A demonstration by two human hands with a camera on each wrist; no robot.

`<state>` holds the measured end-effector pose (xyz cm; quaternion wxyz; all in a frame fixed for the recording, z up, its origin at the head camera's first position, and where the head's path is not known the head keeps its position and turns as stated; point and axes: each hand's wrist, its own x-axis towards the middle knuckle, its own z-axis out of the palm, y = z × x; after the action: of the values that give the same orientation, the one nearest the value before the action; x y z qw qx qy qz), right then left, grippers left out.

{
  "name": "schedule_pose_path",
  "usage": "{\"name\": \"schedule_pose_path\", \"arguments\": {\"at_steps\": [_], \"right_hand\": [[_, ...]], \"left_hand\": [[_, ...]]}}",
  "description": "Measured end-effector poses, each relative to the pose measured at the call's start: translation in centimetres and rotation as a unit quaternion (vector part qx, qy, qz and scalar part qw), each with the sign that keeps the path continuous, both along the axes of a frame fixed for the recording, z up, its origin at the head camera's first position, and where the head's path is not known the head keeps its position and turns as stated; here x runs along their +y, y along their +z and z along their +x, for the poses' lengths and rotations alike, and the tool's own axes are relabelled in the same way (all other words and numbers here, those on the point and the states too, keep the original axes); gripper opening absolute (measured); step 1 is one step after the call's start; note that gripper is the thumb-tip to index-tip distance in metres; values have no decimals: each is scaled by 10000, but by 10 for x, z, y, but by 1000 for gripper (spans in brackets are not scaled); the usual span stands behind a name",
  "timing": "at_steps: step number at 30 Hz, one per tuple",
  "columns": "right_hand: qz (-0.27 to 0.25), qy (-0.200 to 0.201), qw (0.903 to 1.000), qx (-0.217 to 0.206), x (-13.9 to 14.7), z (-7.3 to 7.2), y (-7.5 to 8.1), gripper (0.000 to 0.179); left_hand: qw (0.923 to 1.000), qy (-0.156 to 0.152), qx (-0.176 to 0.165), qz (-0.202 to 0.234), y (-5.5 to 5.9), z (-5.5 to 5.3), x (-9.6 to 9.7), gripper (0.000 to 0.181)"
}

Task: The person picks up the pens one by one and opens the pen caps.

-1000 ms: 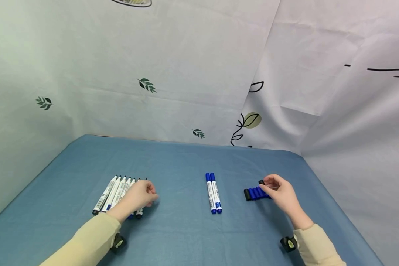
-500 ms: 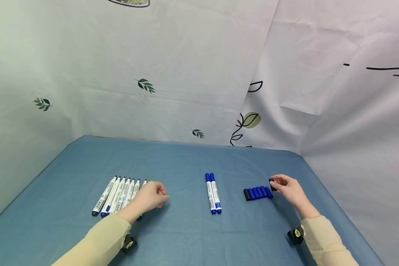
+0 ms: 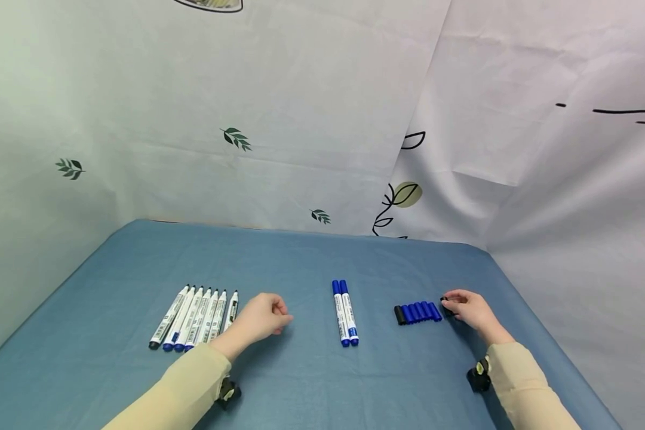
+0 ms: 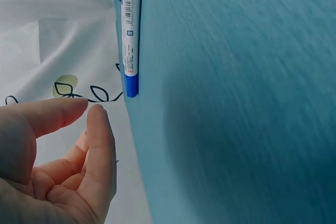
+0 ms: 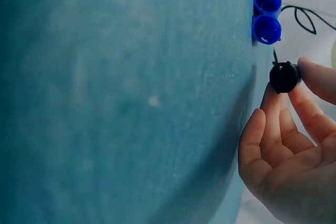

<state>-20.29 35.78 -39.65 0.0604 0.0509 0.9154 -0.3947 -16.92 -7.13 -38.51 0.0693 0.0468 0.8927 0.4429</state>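
Between the thumb and fingers of my right hand (image 3: 472, 309), a black marker cap (image 5: 284, 77) is pinched at the right end of a row of caps. That row holds several blue caps (image 3: 420, 311) and a black cap (image 3: 400, 315) at its left end. In the right wrist view the open ends of the blue caps face the camera. My left hand (image 3: 262, 316) hovers over the cloth with nothing in it, thumb and index finger apart and the other fingers loosely curled. Several uncapped white markers (image 3: 200, 316) lie side by side to its left, the rightmost partly hidden by the hand.
Two capped blue markers (image 3: 346, 313) lie parallel mid-table. A blue cloth (image 3: 301, 382) covers the table. White patterned fabric (image 3: 279, 119) hangs behind it and at both sides.
My left hand has moved right, away from the uncapped markers, uncovering more of them. My right hand has carried the black cap rightward from above the row, then lowered it at the row's right end.
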Motion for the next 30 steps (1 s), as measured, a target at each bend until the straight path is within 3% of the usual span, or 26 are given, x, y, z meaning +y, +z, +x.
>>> {"name": "schedule_pose_path", "arguments": {"at_steps": [10,21,30], "right_hand": [[367,321,9988,-83,0,-5,0,36],[516,333,9979,-191,0,-10,2,36],[604,308,9976,-128,-2,-9,1,36]], "left_hand": [[9999,-161,-14,48,1,-2,12,15],[9993,-321,71,177,3,-6,26,15],[9988,-454,-62,180,2,-14,41,15]]}}
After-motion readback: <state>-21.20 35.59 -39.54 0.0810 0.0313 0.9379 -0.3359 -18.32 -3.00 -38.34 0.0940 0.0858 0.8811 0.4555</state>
